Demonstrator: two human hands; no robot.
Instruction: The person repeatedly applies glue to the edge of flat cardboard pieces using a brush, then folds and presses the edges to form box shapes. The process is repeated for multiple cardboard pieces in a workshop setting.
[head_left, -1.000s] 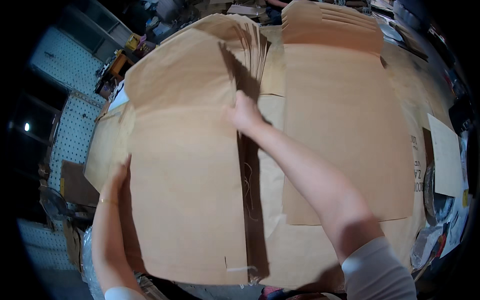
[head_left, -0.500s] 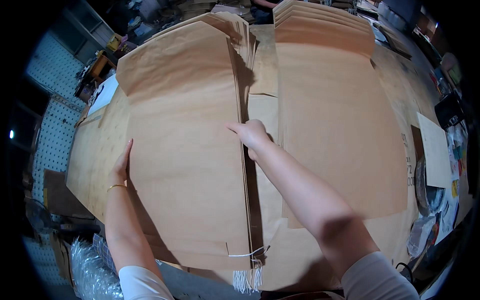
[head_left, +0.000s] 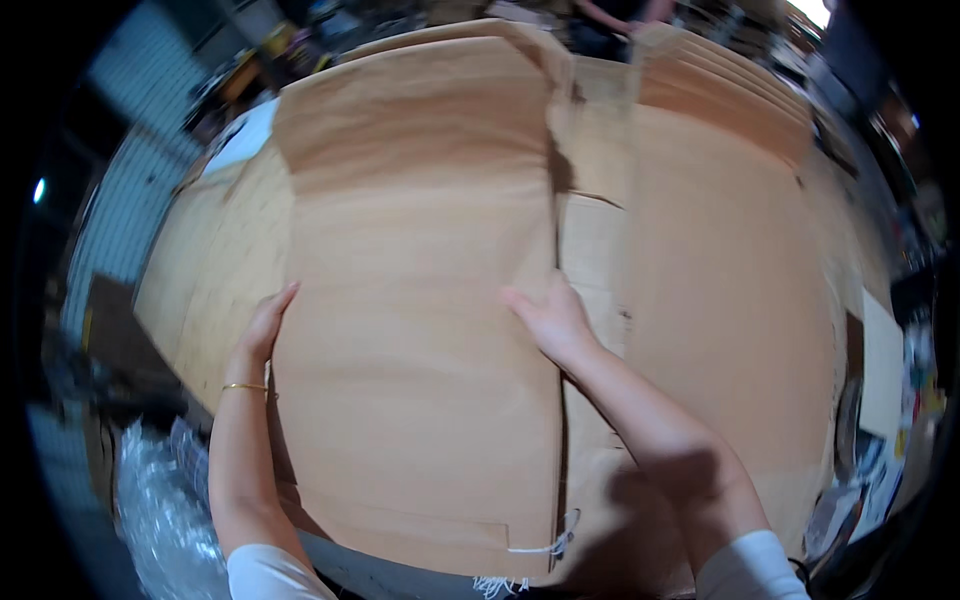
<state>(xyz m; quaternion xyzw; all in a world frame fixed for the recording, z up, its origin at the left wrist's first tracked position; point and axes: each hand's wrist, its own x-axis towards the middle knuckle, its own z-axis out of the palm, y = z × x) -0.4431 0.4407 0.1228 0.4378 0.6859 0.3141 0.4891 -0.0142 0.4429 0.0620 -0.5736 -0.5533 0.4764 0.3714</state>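
Observation:
A tall stack of brown kraft paper bags (head_left: 420, 290) lies before me, its far ends folded and slightly fanned. My left hand (head_left: 268, 322), a gold-coloured bangle at its wrist, presses against the left edge; its fingers are partly hidden by the stack. On the right edge, my right hand (head_left: 548, 318) has its thumb over the top sheet and its other fingers down the side. White strings (head_left: 545, 548) stick out at the near right corner, and more hang below the near edge. The picture is somewhat smeared by motion.
A second stack of brown paper bags (head_left: 730, 280) lies to the right on the wooden table (head_left: 205, 270). Clear plastic wrap (head_left: 165, 510) is bundled at lower left. White sheets (head_left: 880, 365) stand at the right rim. Another person's arm (head_left: 605, 18) shows at the far side.
The view has swung, so both stacks appear farther right. The left stack's right-hand edges look less fanned. Both hands remain at its sides, and more of the other person's arms shows.

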